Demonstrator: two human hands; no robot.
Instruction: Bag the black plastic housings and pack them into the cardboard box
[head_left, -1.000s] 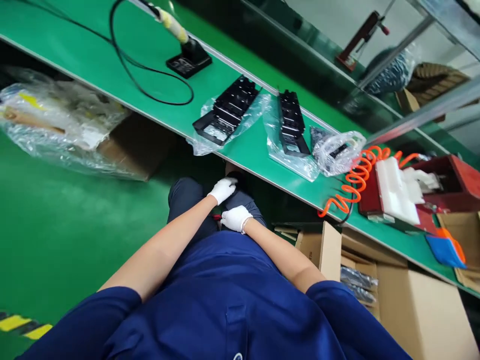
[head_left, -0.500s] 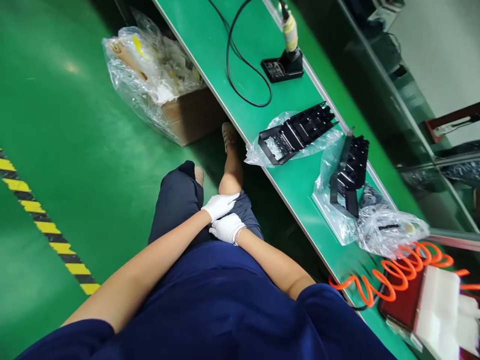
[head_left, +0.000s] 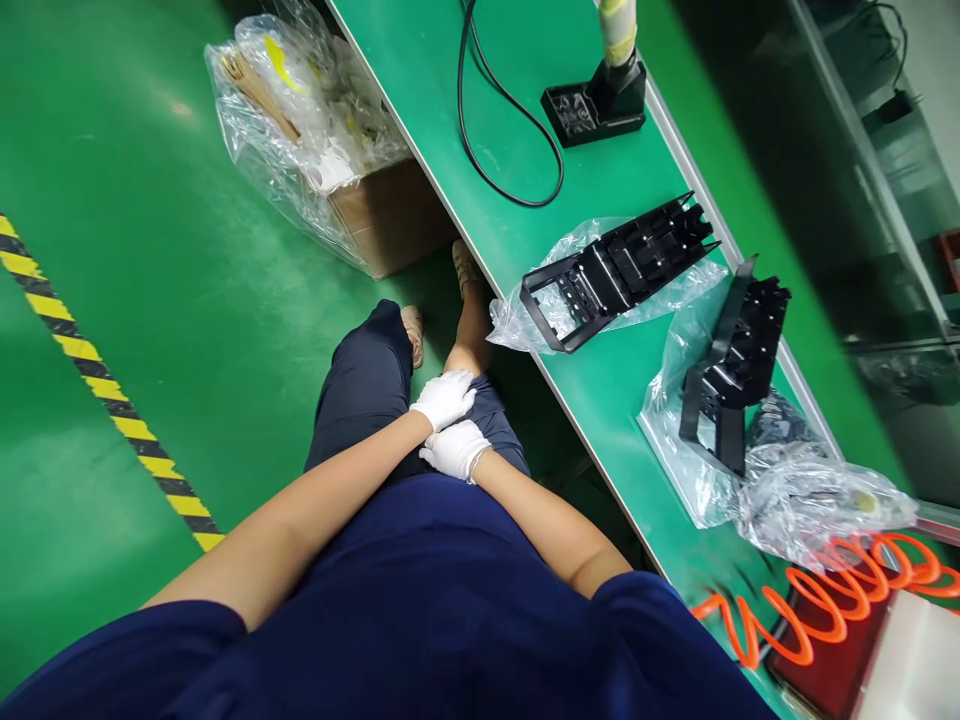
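Both my hands wear white gloves and rest in my lap on dark blue trousers. My left hand [head_left: 444, 398] lies flat on my thigh, fingers stretched out and holding nothing. My right hand [head_left: 456, 448] sits just below it, touching it, with its fingers curled under; whether it holds anything is hidden. The nearest bench items are two black plastic frames, one [head_left: 615, 270] lying on a clear bag to the right of my knee and another [head_left: 735, 365] propped up on a second bag further right.
The green bench [head_left: 525, 200] runs diagonally on my right and carries a soldering iron stand [head_left: 596, 100], its black cable [head_left: 510, 150], a crumpled clear bag [head_left: 817, 490] and an orange coiled hose [head_left: 810, 600]. A plastic-covered cardboard box [head_left: 330, 150] stands on the green floor, near a yellow-black stripe [head_left: 112, 400].
The view has swung left and down, showing more floor and the striped line. My hands have stayed together in my lap, barely shifting.
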